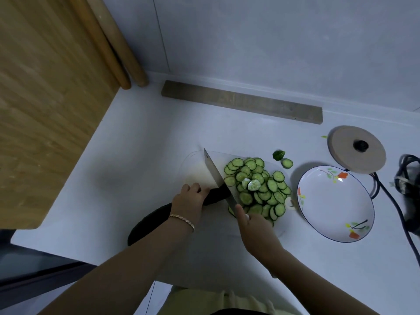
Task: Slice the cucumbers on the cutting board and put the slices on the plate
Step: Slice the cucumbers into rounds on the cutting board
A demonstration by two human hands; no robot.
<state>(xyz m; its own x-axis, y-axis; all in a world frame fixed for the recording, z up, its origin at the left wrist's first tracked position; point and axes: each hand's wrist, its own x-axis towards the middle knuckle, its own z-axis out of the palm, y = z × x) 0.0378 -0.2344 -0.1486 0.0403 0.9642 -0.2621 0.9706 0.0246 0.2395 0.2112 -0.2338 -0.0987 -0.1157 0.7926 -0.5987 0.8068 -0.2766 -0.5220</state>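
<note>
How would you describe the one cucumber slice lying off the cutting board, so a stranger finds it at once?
Find the flowered plate on the white counter. Just beyond its far-left rim a single slice lies beside a dark green end piece. Unlike the slice pile on the cutting board, it lies alone.

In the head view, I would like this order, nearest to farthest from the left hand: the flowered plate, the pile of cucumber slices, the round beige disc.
1. Pile of cucumber slices, on the cutting board, just right of the left hand.
2. Flowered plate, right of the board.
3. Round beige disc, behind the plate, far right.
</note>
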